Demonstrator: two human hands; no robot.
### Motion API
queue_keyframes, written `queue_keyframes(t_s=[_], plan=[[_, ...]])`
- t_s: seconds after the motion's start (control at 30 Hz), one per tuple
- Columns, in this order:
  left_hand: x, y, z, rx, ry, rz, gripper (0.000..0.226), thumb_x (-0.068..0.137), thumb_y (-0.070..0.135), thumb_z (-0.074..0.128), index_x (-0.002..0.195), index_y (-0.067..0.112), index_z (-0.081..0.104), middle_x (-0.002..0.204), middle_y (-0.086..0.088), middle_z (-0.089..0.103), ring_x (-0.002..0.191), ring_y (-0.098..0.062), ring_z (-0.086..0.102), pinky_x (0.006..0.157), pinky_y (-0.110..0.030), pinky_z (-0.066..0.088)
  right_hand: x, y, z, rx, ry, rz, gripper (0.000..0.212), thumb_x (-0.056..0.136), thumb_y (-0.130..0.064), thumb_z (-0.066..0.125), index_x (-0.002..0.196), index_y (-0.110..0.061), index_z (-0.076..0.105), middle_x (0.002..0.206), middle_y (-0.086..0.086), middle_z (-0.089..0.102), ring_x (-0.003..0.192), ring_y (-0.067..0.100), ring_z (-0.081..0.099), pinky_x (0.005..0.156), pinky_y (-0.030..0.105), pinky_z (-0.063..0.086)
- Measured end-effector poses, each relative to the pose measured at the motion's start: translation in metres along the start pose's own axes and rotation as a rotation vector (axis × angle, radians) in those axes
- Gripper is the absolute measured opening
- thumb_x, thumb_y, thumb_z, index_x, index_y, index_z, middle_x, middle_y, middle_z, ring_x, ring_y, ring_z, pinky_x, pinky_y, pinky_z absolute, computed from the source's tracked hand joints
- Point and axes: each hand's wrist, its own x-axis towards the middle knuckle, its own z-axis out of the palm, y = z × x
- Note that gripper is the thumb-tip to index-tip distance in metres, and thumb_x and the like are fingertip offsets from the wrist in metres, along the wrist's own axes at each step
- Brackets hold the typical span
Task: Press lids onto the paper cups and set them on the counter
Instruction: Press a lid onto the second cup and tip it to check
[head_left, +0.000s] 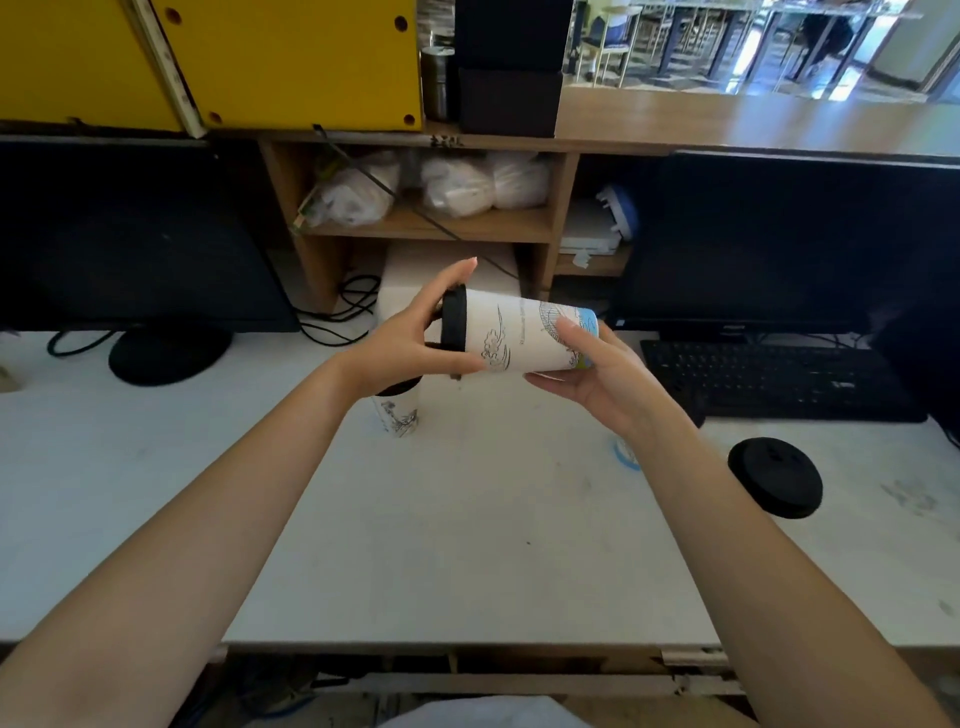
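Observation:
I hold a white paper cup (524, 335) with ink drawings and a blue base sideways above the white counter (467, 519). A black lid (453, 326) sits on its mouth at the left end. My left hand (410, 343) wraps around the lid and the cup's rim. My right hand (597, 369) grips the cup's base from below. A second cup (399, 413), lidded in black, stands upright on the counter under my left hand. A loose black lid (775, 483) lies flat on the counter at the right. Something blue-rimmed (626, 453) shows behind my right wrist.
Dark monitors stand at the left (130, 244) and the right (789, 244). A black keyboard (774, 379) lies at the right rear. A wooden shelf (431, 218) with white bags is at the back. Cables (343, 312) lie beneath it.

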Motion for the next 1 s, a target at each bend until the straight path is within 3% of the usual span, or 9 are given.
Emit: queue_keyframes(t_s=[0.17,0.3,0.4,0.53,0.77,1.0], plan=[[0.011,-0.002,-0.007,0.072,-0.036,-0.130,0.077,0.083,0.031,0.067,0.146,0.035,0.023,0.133,0.008,0.045,0.122,-0.010,0.049,0.095,-0.021,0.043,0.008,-0.005,-0.003,0.021,0.047,-0.049,0.057,0.083,-0.014,0.068,0.135,-0.012,0.045,0.125,0.015,0.060,0.114,0.031,0.061,0.094,0.049,0.052],[0.028,0.006,-0.004,0.236,-0.008,-0.114,0.078,0.077,0.036,0.074,0.142,0.030,0.032,0.132,0.010,0.047,0.122,-0.007,0.046,0.097,-0.023,0.036,0.016,-0.027,0.007,0.059,0.101,-0.090,0.048,0.085,-0.013,0.065,0.130,-0.006,0.049,0.109,0.009,0.066,0.107,0.024,0.063,0.092,0.043,0.052],[0.041,0.010,0.004,0.304,0.054,-0.048,0.074,0.073,0.037,0.077,0.136,0.028,0.038,0.125,0.011,0.051,0.118,-0.010,0.049,0.098,-0.026,0.040,0.023,-0.053,0.017,0.039,0.090,-0.175,0.035,0.085,-0.014,0.065,0.118,-0.008,0.054,0.101,0.007,0.068,0.096,0.022,0.065,0.085,0.038,0.053],[0.057,0.008,0.012,0.244,0.166,0.019,0.077,0.071,0.037,0.078,0.136,0.025,0.037,0.127,0.008,0.051,0.114,-0.010,0.050,0.095,-0.027,0.043,0.031,-0.089,0.032,-0.167,0.077,-0.292,0.041,0.081,-0.013,0.070,0.119,-0.013,0.053,0.106,0.005,0.068,0.096,0.020,0.066,0.079,0.035,0.055],[0.077,-0.005,0.021,0.051,0.226,0.031,0.081,0.067,0.025,0.083,0.134,0.017,0.037,0.127,0.005,0.055,0.116,-0.009,0.053,0.095,-0.026,0.045,0.043,-0.112,0.054,-0.586,0.100,-0.360,0.064,0.071,-0.016,0.080,0.126,-0.017,0.049,0.109,-0.003,0.065,0.100,0.013,0.062,0.085,0.029,0.051],[0.088,-0.024,0.025,0.005,0.209,-0.056,0.089,0.065,0.022,0.084,0.137,0.017,0.032,0.131,0.001,0.052,0.121,-0.014,0.049,0.096,-0.029,0.045,0.051,-0.101,0.057,-0.745,0.105,-0.339,0.068,0.073,-0.016,0.078,0.131,-0.016,0.043,0.113,0.000,0.059,0.102,0.016,0.056,0.065,0.020,0.043]])
